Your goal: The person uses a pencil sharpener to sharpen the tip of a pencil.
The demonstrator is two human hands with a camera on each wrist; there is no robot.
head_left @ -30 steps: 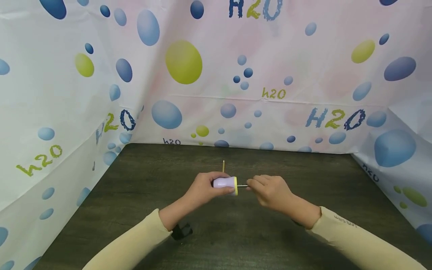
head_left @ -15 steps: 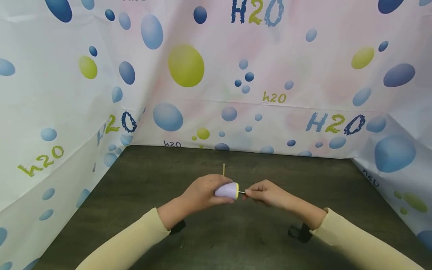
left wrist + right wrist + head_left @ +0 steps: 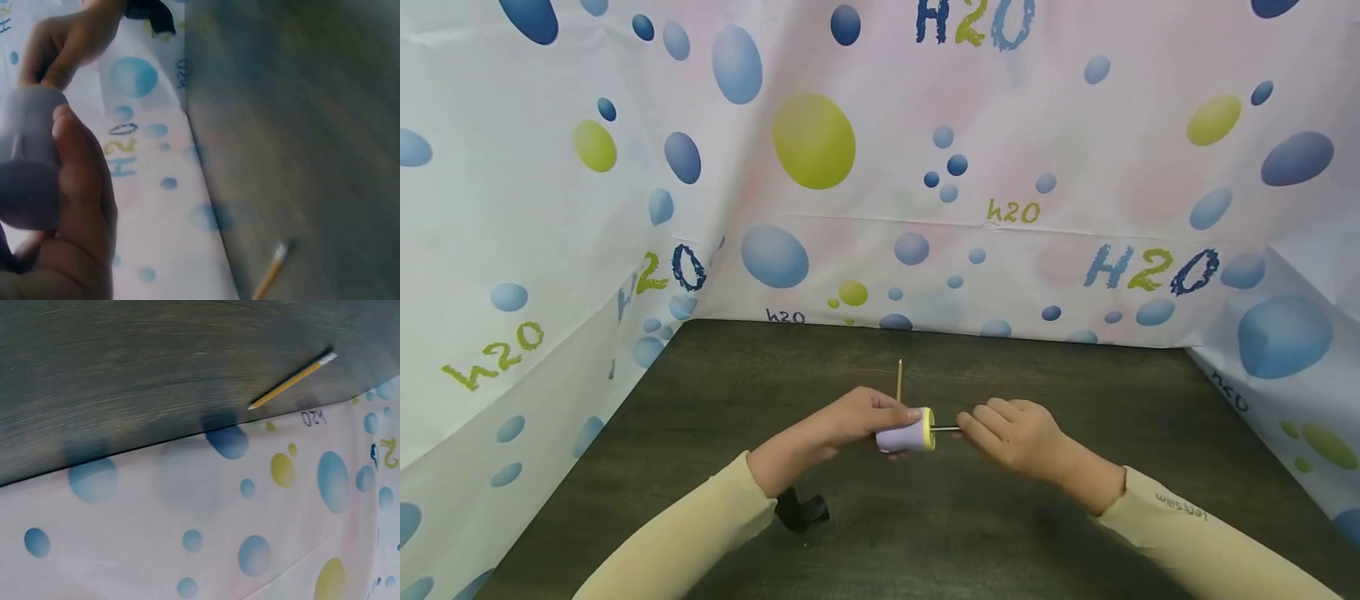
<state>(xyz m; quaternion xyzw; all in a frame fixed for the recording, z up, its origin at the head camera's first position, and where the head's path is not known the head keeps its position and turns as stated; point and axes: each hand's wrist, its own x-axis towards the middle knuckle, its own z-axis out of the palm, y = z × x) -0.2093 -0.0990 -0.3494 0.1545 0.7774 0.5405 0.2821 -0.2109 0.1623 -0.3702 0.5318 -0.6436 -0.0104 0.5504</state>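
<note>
In the head view my left hand (image 3: pixel 857 421) grips a lavender cylinder (image 3: pixel 901 438) with a yellow rim (image 3: pixel 928 429), holding it sideways above the table. A thin metal rod (image 3: pixel 945 428) stands out from the rimmed end. My right hand (image 3: pixel 1013 437) holds the rod's other end with curled fingers, which hide what is there. In the left wrist view the waisted lavender cylinder (image 3: pixel 28 162) lies against my left hand (image 3: pixel 81 206), with my right hand (image 3: pixel 72 44) beyond it. Neither hand shows in the right wrist view.
A yellow pencil (image 3: pixel 900 379) lies on the dark wooden table (image 3: pixel 1075 392) just behind the left hand; the right wrist view shows the whole pencil (image 3: pixel 292 381). White sheeting (image 3: pixel 865 200) with blue and green spots rises around the table's back and sides. A black wrist mount (image 3: pixel 801 510) hangs below the left sleeve.
My right hand turned over to a thumb-side pinch on the rod, then back with its knuckles up. My left hand's grip on the lavender cylinder shifted, its thumb now across the top.
</note>
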